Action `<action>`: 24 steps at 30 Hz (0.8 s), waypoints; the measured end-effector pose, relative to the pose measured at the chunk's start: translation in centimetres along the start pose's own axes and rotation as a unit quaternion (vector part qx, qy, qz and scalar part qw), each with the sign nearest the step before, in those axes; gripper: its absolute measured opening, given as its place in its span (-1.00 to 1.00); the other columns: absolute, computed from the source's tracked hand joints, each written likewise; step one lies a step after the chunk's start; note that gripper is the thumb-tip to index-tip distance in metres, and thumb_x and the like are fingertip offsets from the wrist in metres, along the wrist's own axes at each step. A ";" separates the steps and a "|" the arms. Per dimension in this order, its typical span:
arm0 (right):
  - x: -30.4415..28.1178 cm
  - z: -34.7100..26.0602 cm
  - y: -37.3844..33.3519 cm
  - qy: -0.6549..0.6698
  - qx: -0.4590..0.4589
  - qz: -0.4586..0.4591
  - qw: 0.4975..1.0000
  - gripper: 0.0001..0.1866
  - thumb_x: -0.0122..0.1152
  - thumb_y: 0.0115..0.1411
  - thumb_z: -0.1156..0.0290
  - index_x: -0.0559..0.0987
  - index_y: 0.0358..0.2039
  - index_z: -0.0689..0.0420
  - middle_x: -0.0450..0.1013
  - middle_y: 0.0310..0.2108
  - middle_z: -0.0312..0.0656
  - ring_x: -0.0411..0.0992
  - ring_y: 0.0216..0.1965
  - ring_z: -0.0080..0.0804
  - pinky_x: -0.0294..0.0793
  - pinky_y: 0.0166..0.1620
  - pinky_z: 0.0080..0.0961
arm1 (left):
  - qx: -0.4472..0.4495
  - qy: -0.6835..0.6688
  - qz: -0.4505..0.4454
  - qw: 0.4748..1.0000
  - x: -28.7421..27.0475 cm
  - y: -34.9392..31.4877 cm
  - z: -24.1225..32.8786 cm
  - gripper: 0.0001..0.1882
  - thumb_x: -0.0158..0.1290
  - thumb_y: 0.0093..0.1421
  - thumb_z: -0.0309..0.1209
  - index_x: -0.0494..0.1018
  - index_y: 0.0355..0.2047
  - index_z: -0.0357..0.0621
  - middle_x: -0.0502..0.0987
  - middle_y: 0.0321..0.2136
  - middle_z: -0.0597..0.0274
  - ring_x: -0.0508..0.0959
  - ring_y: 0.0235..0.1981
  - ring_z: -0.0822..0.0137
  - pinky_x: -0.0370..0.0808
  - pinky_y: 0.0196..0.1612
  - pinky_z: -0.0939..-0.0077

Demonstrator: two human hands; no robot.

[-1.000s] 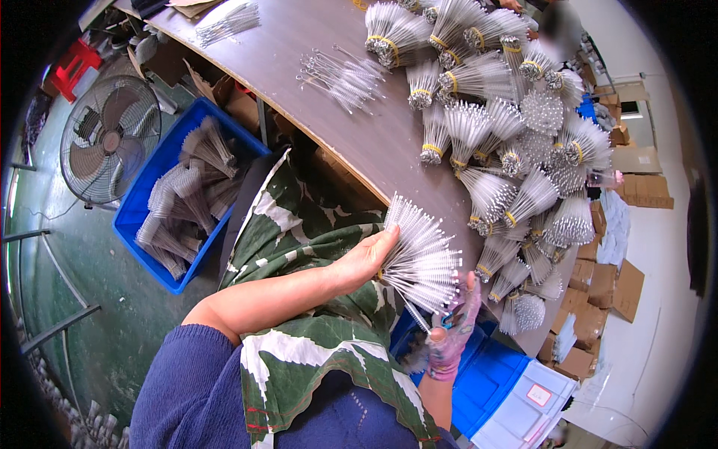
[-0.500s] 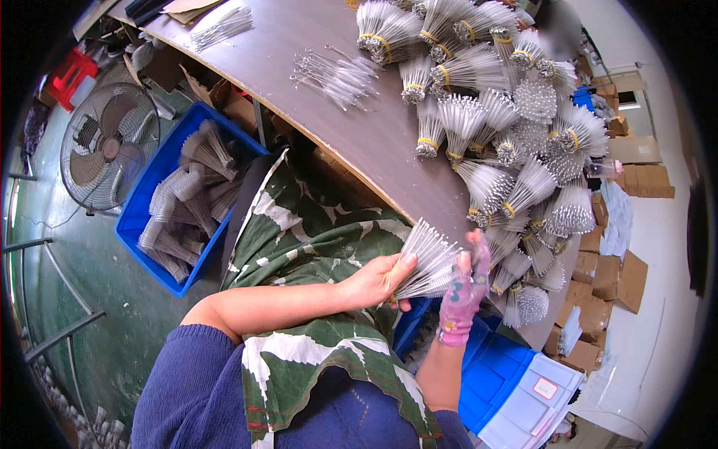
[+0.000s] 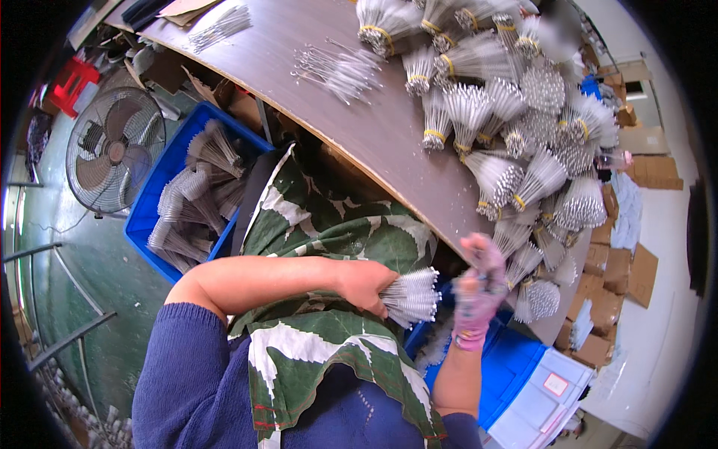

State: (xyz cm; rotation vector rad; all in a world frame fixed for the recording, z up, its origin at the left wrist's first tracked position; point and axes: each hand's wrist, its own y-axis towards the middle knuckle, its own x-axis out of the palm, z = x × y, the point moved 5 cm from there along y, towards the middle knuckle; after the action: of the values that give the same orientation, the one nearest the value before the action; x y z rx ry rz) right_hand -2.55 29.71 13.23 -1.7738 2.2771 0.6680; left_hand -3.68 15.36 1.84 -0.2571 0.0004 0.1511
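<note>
My left hand (image 3: 366,284) is closed around a bundle of thin wire brushes (image 3: 413,297) with whitish bristles, held over my lap. Its flared tips point right, toward my other hand. A pink patterned glove with bare fingertips covers my right hand (image 3: 479,288), which is raised beside the bundle, apart from it and close to the table edge. Motion smears its fingers, so I cannot tell whether anything is in them. Similar brush bundles tied with yellow bands (image 3: 470,112) are heaped on the brown table (image 3: 404,161). Loose brushes (image 3: 340,71) lie farther left on it.
A blue crate (image 3: 142,243) holding more brush bundles stands at my left, next to a floor fan (image 3: 117,152). Blue and pale bins (image 3: 516,374) sit at lower right. Cardboard boxes (image 3: 617,273) are stacked beyond the table.
The bundle has swung from pointing up and right to nearly level, its tips now facing right. My right hand has drawn away from it. The whole view has shifted slightly.
</note>
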 end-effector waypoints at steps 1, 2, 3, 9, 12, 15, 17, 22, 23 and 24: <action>1.8 -1.5 0.5 -0.122 -0.070 -0.083 0.987 -0.28 0.20 -0.04 -0.16 0.45 -0.12 0.27 0.43 -0.19 -0.07 0.39 -0.16 -0.24 0.34 -0.07 -0.35 | 0.030 0.009 -0.060 0.998 0.6 0.1 0.8 -0.49 0.18 -0.03 -0.25 0.30 -0.17 -0.33 0.51 -0.35 -0.12 0.52 -0.30 0.08 0.41 -0.23 0.30; 3.2 -1.6 0.4 -0.248 -0.148 -0.164 0.943 -0.29 0.17 -0.05 -0.20 0.47 -0.17 0.25 0.44 -0.20 -0.09 0.39 -0.17 -0.22 0.33 -0.06 -0.36 | -0.014 0.014 -0.144 0.989 0.9 0.1 1.2 -0.49 0.19 -0.06 -0.30 0.32 -0.16 -0.32 0.51 -0.34 -0.10 0.52 -0.28 0.12 0.41 -0.21 0.33; 3.7 0.2 -1.0 -0.275 -0.058 -0.243 0.928 -0.28 0.17 -0.05 -0.21 0.47 -0.15 0.24 0.44 -0.18 -0.08 0.39 -0.14 -0.23 0.31 -0.02 -0.39 | -0.017 0.013 -0.150 0.988 0.9 -0.2 1.6 -0.49 0.19 -0.06 -0.30 0.32 -0.16 -0.32 0.51 -0.34 -0.10 0.52 -0.28 0.12 0.41 -0.21 0.33; 3.9 4.6 -11.0 0.087 0.332 -0.427 0.837 -0.19 0.36 -0.14 0.03 0.29 0.05 0.23 0.41 -0.15 -0.09 0.35 -0.08 -0.39 0.29 -0.01 -0.48 | 0.026 0.121 -0.220 0.968 1.7 -0.5 0.8 -0.28 0.23 -0.13 -0.13 0.30 -0.01 -0.29 0.51 -0.27 -0.09 0.50 -0.20 0.08 0.39 -0.12 0.34; 3.6 4.6 -12.9 0.197 0.435 -0.345 0.808 -0.20 0.46 -0.22 0.24 0.29 0.02 0.23 0.36 -0.14 -0.22 0.32 -0.13 -0.50 0.32 -0.06 -0.53 | 0.017 0.111 -0.166 0.980 -1.2 -1.5 1.7 -0.19 0.25 -0.14 -0.06 0.26 0.04 -0.28 0.41 -0.10 -0.07 0.45 -0.10 0.11 0.40 -0.08 0.33; 3.1 5.8 -14.3 0.206 0.467 -0.235 0.827 -0.28 0.45 -0.20 0.26 0.33 -0.04 0.22 0.38 -0.17 -0.27 0.34 -0.17 -0.55 0.35 -0.11 -0.58 | 0.027 -0.043 -0.117 0.992 -1.0 -1.6 0.1 -0.24 0.19 0.00 -0.10 0.18 0.10 -0.25 0.28 0.04 0.02 0.35 0.02 0.22 0.35 0.02 0.34; 2.9 6.6 -14.9 0.221 0.463 -0.186 0.838 -0.38 0.44 -0.18 0.26 0.39 -0.12 0.21 0.42 -0.23 -0.28 0.37 -0.25 -0.57 0.38 -0.18 -0.61 | 0.108 -0.246 0.025 0.963 -0.1 -0.8 -0.6 -0.28 0.11 0.09 -0.09 0.14 0.12 -0.26 0.35 -0.02 0.07 0.35 0.00 0.30 0.31 0.05 0.40; 3.1 7.1 -15.8 0.224 0.477 -0.100 0.844 -0.55 0.39 -0.10 0.30 0.46 -0.24 0.23 0.47 -0.34 -0.26 0.43 -0.36 -0.54 0.41 -0.25 -0.60 | 0.066 -0.416 0.119 0.899 2.2 3.8 -0.5 -0.38 0.05 0.17 -0.19 0.12 0.10 -0.30 0.45 -0.38 0.28 0.42 -0.24 0.51 0.35 -0.09 0.58; 3.1 7.4 -16.0 0.218 0.458 -0.071 0.859 -0.57 0.38 -0.08 0.31 0.46 -0.23 0.23 0.47 -0.34 -0.25 0.43 -0.36 -0.54 0.42 -0.25 -0.60 | 0.033 -0.449 0.163 0.878 2.6 4.7 -0.6 -0.44 0.05 0.17 -0.22 0.16 0.06 -0.28 0.43 -0.42 0.33 0.41 -0.33 0.54 0.36 -0.17 0.64; 3.1 7.3 -16.3 0.213 0.438 -0.041 0.872 -0.59 0.37 -0.06 0.32 0.46 -0.24 0.24 0.48 -0.34 -0.24 0.44 -0.37 -0.53 0.42 -0.26 -0.60 | 0.000 -0.480 0.206 0.853 2.8 5.3 -1.0 -0.50 0.04 0.18 -0.25 0.20 0.03 -0.26 0.41 -0.46 0.38 0.41 -0.42 0.58 0.37 -0.25 0.69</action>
State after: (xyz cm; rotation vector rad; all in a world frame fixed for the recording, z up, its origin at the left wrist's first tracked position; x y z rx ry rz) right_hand 11.16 27.23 1.65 -1.5781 2.1432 -0.7603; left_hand -1.69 20.55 -0.54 -0.1558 -0.9514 0.7000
